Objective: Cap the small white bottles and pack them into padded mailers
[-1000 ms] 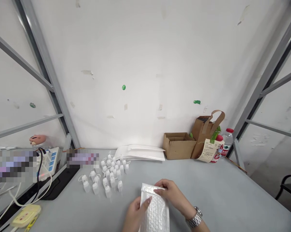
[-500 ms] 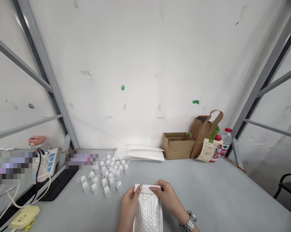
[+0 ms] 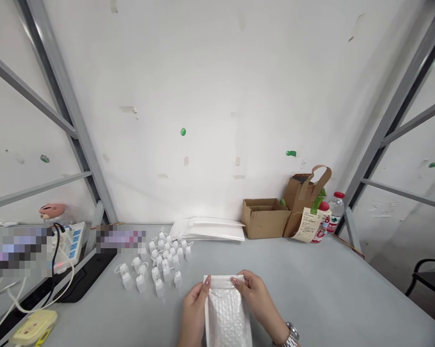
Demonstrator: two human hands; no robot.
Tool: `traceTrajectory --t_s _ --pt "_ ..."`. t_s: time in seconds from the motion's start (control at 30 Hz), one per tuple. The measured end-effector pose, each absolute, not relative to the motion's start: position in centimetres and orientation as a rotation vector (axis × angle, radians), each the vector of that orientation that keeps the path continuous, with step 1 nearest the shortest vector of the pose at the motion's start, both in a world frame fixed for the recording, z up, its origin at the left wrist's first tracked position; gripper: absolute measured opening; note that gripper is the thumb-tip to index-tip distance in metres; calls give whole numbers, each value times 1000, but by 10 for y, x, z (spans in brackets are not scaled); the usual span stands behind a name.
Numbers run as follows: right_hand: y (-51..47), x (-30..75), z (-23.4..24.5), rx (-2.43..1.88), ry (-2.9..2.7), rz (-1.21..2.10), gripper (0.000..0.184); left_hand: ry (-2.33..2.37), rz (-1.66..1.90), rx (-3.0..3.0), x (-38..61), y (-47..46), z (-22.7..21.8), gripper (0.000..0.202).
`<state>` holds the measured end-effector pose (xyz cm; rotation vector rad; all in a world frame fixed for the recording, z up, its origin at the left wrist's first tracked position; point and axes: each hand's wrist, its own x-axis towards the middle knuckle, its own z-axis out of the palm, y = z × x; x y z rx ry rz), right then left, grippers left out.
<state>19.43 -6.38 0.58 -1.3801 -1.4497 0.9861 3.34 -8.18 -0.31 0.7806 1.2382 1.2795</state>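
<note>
Head view: a white bubble mailer (image 3: 226,313) lies on the grey table (image 3: 329,289) at the near edge, directly in front of the person. The left hand (image 3: 193,311) pinches the mailer's top left corner, its grip clamped on the flap. The right hand (image 3: 258,301) has its grip clamped on the top right corner. A cluster of small white bottles (image 3: 159,262) stands just left of and beyond the mailer. A stack of mailers (image 3: 208,229) lies farther beyond it, and a cardboard box (image 3: 264,218) sits beyond it to the right.
</note>
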Motion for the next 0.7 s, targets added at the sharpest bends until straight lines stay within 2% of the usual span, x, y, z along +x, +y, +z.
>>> traceTrajectory --t_s 0.13,0.2,0.3,0.37,0.53,0.7 --pt "-66 246 46 -1485 -1432 487 46 1160 1256 790 21 -81 1 57" --pt "-68 275 72 -1542 -1352 117 45 1186 1284 788 16 -82 0 59" --pt "-67 305 98 -1476 -1297 -552 33 1199 1314 699 17 -85 -2 60" --pt "-59 315 95 -1353 -1543 -842 25 1200 1304 647 20 -87 -2 63" --pt "-30 324 25 -1117 -2222 -1066 36 1216 1270 633 26 -90 1 68" --pt "-14 334 -35 -1154 -2409 -912 36 1230 1232 626 27 -91 0 73"
